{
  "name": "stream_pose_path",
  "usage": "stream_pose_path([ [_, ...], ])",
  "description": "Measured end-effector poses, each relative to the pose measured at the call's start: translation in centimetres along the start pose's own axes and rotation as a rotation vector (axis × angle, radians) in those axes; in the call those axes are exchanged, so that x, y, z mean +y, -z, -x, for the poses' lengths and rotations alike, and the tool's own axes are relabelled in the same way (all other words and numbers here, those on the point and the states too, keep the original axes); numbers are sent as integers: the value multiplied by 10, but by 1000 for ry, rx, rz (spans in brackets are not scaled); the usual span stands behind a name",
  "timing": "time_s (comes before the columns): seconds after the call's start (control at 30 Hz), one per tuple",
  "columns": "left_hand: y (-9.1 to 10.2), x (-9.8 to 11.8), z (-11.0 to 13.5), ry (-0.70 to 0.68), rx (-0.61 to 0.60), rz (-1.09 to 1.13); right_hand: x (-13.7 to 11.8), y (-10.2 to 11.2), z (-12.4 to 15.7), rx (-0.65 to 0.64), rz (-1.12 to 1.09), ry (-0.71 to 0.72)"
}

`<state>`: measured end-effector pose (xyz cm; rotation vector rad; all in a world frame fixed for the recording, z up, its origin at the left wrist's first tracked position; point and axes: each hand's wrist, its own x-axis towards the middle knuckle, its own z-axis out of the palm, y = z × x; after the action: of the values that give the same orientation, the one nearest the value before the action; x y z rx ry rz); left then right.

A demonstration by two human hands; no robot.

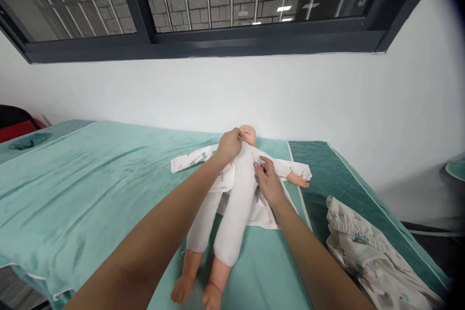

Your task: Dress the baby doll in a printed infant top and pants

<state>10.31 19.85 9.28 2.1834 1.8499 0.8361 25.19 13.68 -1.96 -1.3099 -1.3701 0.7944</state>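
A baby doll (238,203) with a white cloth body lies on its back, head toward the wall and bare feet toward me. It wears a white baby shirt (227,179) with small green prints, its front lying open. One shirt sleeve spreads out to the left; from the other, the doll's hand sticks out on the right. My left hand (230,145) is closed at the doll's neck, pinching the shirt by the collar, though its fingertips are partly hidden. At the doll's right-hand side in view, my right hand (269,181) pinches the shirt's edge near the armpit.
Printed white baby clothing (374,252) lies crumpled at the right on the dark green cover (316,164). A light green sheet (90,179) spreads under the doll. Behind are a white wall (203,92) and a dark-framed window (218,43). A red and black object (16,123) sits far left.
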Motion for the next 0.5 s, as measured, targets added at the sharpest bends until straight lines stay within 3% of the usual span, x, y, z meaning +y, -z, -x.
stream_pose_path([
  [0.1,6,4,39,-97,5,17,1,1,0,-15,1,-6],
  [0.23,22,-14,127,-218,188,108,1,2,1,-19,-3,-9],
  [0.3,29,-32,168,-167,237,161,1,2,1,-14,-2,-10],
  [0.37,35,-50,196,-53,203,201,1,2,1,-15,0,-8],
  [0.5,37,-71,209,131,86,315,4,2,1,-17,1,-5],
])
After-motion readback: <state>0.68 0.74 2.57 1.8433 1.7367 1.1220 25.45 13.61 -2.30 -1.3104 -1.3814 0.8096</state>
